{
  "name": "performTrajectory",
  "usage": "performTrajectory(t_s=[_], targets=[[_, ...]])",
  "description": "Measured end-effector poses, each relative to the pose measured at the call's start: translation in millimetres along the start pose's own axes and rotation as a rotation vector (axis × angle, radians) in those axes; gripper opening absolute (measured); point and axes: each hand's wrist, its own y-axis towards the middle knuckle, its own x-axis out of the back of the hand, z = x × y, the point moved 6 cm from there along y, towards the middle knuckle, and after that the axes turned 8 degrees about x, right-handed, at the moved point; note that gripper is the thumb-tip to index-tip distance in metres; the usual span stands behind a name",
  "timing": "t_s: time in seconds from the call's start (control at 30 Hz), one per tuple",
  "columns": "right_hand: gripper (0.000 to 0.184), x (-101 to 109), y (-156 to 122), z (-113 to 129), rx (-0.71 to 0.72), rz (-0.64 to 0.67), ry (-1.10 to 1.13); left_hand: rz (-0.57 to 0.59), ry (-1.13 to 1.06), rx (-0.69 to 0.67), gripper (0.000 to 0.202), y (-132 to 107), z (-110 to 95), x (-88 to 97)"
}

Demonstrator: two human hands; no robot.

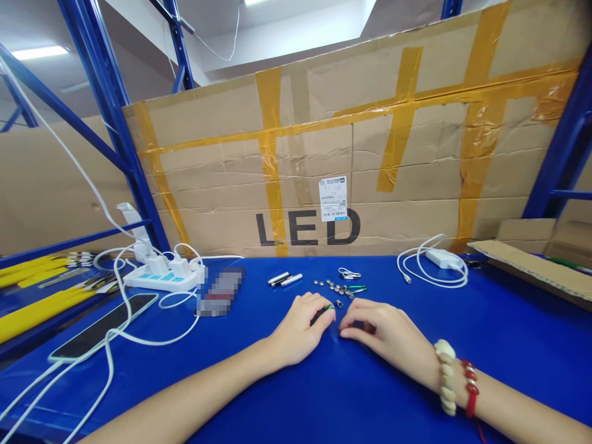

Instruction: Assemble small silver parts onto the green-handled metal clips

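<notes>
We are pinching a small green piece [329, 307] between the thumb and forefinger of our left hand [303, 328], above the middle of the blue tabletop [296, 404]; the fingers are mostly hiding it. Just beside it, we are bringing the thumb and forefinger of our right hand [382, 330] close together, and we are not able to tell whether they are gripping anything. Just beyond our fingertips, a small metal piece [339, 303] is lying near scattered silvery discs [341, 289], with a thin green item [357, 288] beside them. Farther back, a looped cord [349, 274] is resting, and silver tubes [291, 280] are lying to its left. Well apart on the left, a phone [104, 328] is lying near a white power strip [161, 282]; on the right, a white adapter [441, 258] is sitting with its cable. Behind everything, a taped cardboard sheet [222, 191] is standing.
</notes>
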Motion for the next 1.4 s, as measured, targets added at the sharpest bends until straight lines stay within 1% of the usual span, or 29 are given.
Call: performTrajectory(t_s=[0.27,0.37,0.43,0.57,0.6,0.67,0.8,0.87,0.93,1.03,1.13,1.2,1.27,1.4], targets=[[0.012,-0.9,-0.2,1.1,-0.001,0.002,-0.012,0.001,0.011,0.011,0.025,0.0,1.1,-0.6],[0.013,1.7,0.0,-1.1,0.003,-0.031,-0.024,-0.008,0.024,0.001,0.024,0.2,1.0,-1.0],[0.016,8.5,0.5,-4.5,-0.005,-0.110,-0.022,-0.009,0.030,-0.018,0.021,0.4,0.5,-1.7],[0.019,27.3,-0.5,-7.9,-0.014,-0.347,0.085,0.006,0.002,-0.063,0.018,0.3,-1.2,-2.8],[0.019,30.0,-0.9,-6.5,-0.002,-0.382,0.125,0.001,-0.006,-0.079,0.017,0.0,-1.9,-2.3],[0.019,32.5,-1.4,-0.7,0.043,-0.409,0.181,-0.017,-0.013,-0.125,0.016,-1.4,-4.3,-0.7],[0.016,31.9,-2.4,12.3,0.155,-0.392,0.207,-0.036,-0.012,-0.216,0.017,-5.2,-9.9,1.0],[0.013,31.3,-2.6,13.9,0.181,-0.385,0.205,-0.052,-0.010,-0.234,0.018,-6.3,-11.2,2.0],[0.012,30.6,-2.1,11.8,0.176,-0.378,0.220,-0.064,0.001,-0.239,0.019,-6.8,-11.0,2.4],[0.015,26.5,0.8,3.7,0.088,-0.317,0.367,-0.073,0.016,-0.275,0.022,-8.7,-10.3,2.2],[0.022,15.4,3.2,-3.4,-0.078,-0.161,0.630,-0.089,0.040,-0.400,0.026,-14.7,-14.2,1.9],[0.023,9.0,2.9,-5.0,-0.172,-0.080,0.754,-0.100,0.072,-0.477,0.028,-19.3,-17.5,1.3],[0.020,5.8,2.0,-6.6,-0.234,-0.056,0.807,-0.109,0.090,-0.515,0.027,-22.3,-19.9,1.2],[0.016,0.2,-0.3,-12.6,-0.306,-0.060,0.819,-0.096,0.106,-0.553,0.024,-25.2,-23.7,0.5]])
